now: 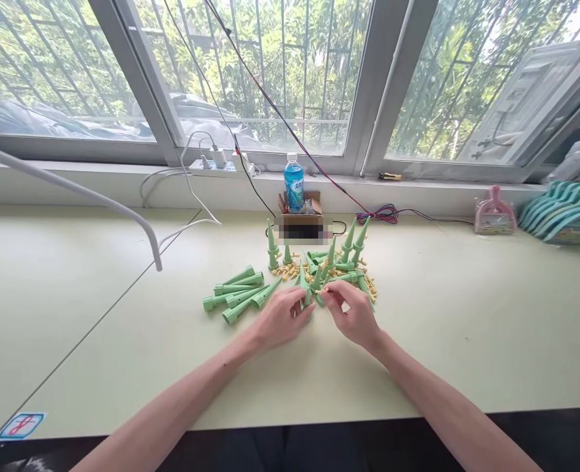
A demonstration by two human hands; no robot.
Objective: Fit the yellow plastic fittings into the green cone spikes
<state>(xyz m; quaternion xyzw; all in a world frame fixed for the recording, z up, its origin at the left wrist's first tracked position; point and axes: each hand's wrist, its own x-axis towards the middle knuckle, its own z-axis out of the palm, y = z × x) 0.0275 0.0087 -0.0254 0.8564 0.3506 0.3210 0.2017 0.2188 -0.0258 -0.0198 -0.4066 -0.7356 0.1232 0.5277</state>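
Note:
My left hand (286,313) is closed around a green plastic spike (306,292), holding it upright with the tip pointing up. My right hand (352,311) pinches a small yellow peg (323,291) between thumb and fingertips, close beside that spike. Just beyond my hands lie several loose yellow pegs (286,270) in a scattered heap. More green spikes (347,241) stand upright or lie among the pegs at the back. To the left, several hollow green spikes (240,295) lie on their sides in a loose pile.
On the pale table (122,341), a blue-liquid bottle (293,186) stands by a cardboard box (313,204) near the window. A white curved tube (97,190) reaches in from the left. Cables (381,214), a pink dustpan (495,211) and turquoise plastic pieces (560,211) lie at the back right.

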